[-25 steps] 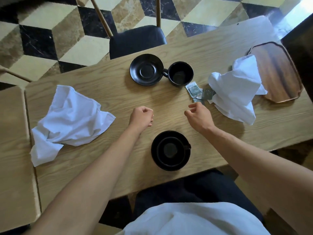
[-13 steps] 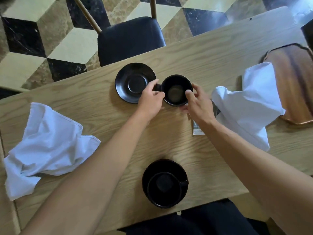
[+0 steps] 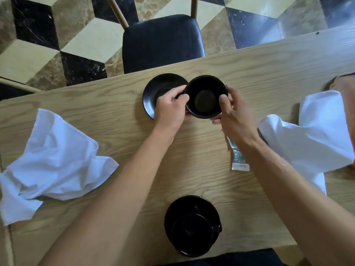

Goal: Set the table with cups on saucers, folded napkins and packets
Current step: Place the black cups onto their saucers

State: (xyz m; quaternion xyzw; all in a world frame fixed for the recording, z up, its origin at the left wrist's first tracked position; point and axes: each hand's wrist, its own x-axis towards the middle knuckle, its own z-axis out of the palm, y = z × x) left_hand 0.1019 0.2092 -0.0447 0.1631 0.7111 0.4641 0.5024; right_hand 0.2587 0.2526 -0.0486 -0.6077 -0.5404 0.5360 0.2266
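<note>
A black cup [image 3: 205, 96] is lifted and tilted over the right edge of an empty black saucer [image 3: 155, 93] at the far side of the table. My left hand [image 3: 170, 108] grips the cup's left side at the handle; my right hand [image 3: 229, 110] holds its right rim. A second black cup sits on its saucer [image 3: 192, 225] at the near edge. One crumpled white napkin [image 3: 55, 162] lies at the left, another [image 3: 311, 139] at the right. A packet [image 3: 238, 160] shows partly under my right forearm.
A dark-seated chair [image 3: 161, 41] stands at the table's far side. The corner of a wooden tray [image 3: 345, 83] shows at the right edge. The wooden table [image 3: 269, 70] ends just beyond the far saucer.
Both hands went from the table's middle to the far cup, took hold of it and raised it toward the saucer. The camera moved closer.
</note>
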